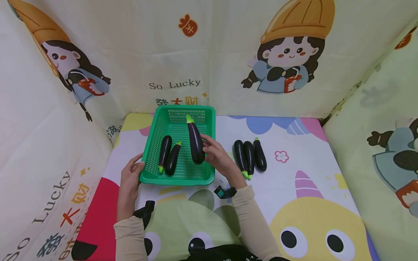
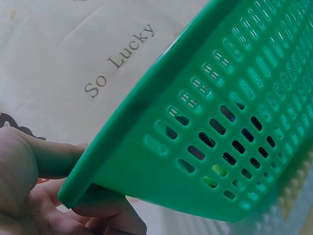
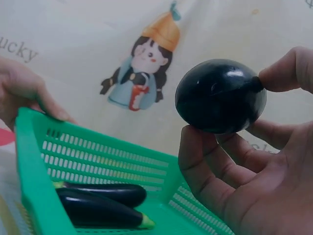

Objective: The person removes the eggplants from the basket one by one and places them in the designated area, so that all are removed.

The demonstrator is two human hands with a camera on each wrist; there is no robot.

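Observation:
My right hand (image 1: 218, 155) holds an eggplant (image 1: 196, 143) over the right half of a green plastic basket (image 1: 177, 180), its green stem end pointing away from me. In the right wrist view the thumb and curled fingers pinch the eggplant's (image 3: 220, 98) round dark end. Two more eggplants (image 1: 165, 150) (image 1: 173, 159) lie side by side in the left part of the basket. At the basket's near left corner, my left hand (image 1: 130, 181) grips the rim; in the left wrist view the thumb and fingers are on either side of the rim (image 2: 117, 110).
Right of the basket, three eggplants (image 1: 250, 157) lie in a row on the table, which has a colourful cartoon cloth (image 1: 313, 224). Printed fabric walls (image 1: 225, 43) close in the back and both sides.

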